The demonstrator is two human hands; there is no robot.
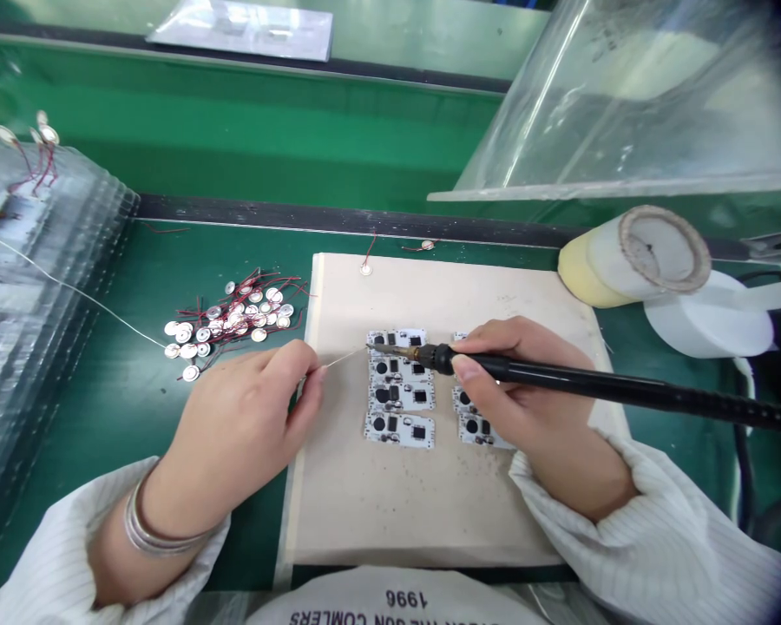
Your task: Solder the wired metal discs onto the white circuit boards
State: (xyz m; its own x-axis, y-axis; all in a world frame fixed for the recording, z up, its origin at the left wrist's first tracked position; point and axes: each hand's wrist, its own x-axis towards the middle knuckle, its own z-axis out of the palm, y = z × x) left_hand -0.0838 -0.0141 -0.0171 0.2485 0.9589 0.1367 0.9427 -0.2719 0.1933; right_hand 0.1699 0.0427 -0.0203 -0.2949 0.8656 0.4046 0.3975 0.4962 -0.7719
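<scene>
Between the thumb and fingers of my left hand is a thin solder wire, its end at the left edge of the top circuit board. My right hand grips a black soldering iron, whose tip points left and meets that board near the wire's end. Several small white circuit boards with black parts lie in a column. A second column of boards lies partly hidden under my right hand. Left of them is a pile of small round discs with red wires.
The boards lie on a beige work sheet on a green table. Stacked clear plastic trays stand at the left. A tilted cream-coloured cup and a white round object are at the right, below a clear plastic hood.
</scene>
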